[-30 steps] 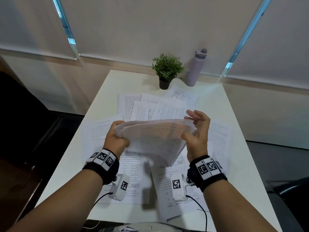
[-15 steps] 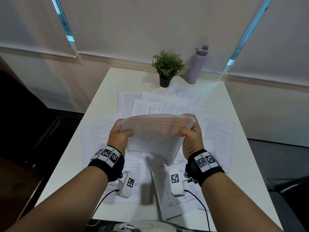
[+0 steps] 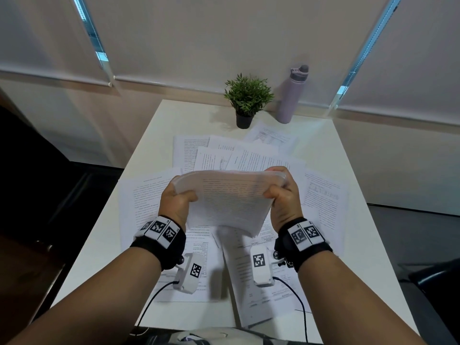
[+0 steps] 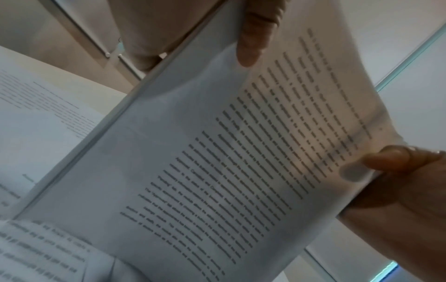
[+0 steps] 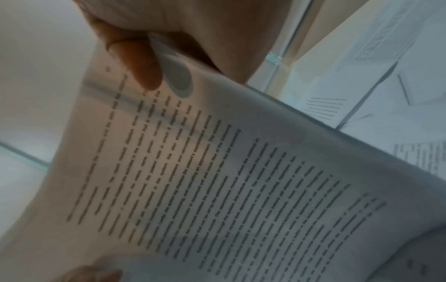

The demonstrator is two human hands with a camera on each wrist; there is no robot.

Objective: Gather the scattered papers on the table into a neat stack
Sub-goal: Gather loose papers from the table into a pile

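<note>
A bundle of printed sheets (image 3: 230, 199) is held up above the white table (image 3: 159, 125), standing almost on edge with its lower edge hanging free. My left hand (image 3: 178, 195) grips its left side, thumb on the near face. My right hand (image 3: 278, 190) grips its right side the same way. In the left wrist view the bundle (image 4: 217, 152) fills the frame with my left thumb (image 4: 251, 38) pressed on it; in the right wrist view the bundle (image 5: 205, 181) shows my right thumb (image 5: 142, 64) on its edge. Several loose papers (image 3: 249, 158) lie scattered flat on the table beneath.
A small potted plant (image 3: 246, 98) and a lilac water bottle (image 3: 292, 94) stand at the table's far edge against the wall. Dark floor drops away left of the table; a dark chair (image 3: 438, 277) shows at the right.
My right hand's fingers, spread open a second ago, have closed round the bundle's right side. The bundle has tipped more upright and sits squarer between both hands.
</note>
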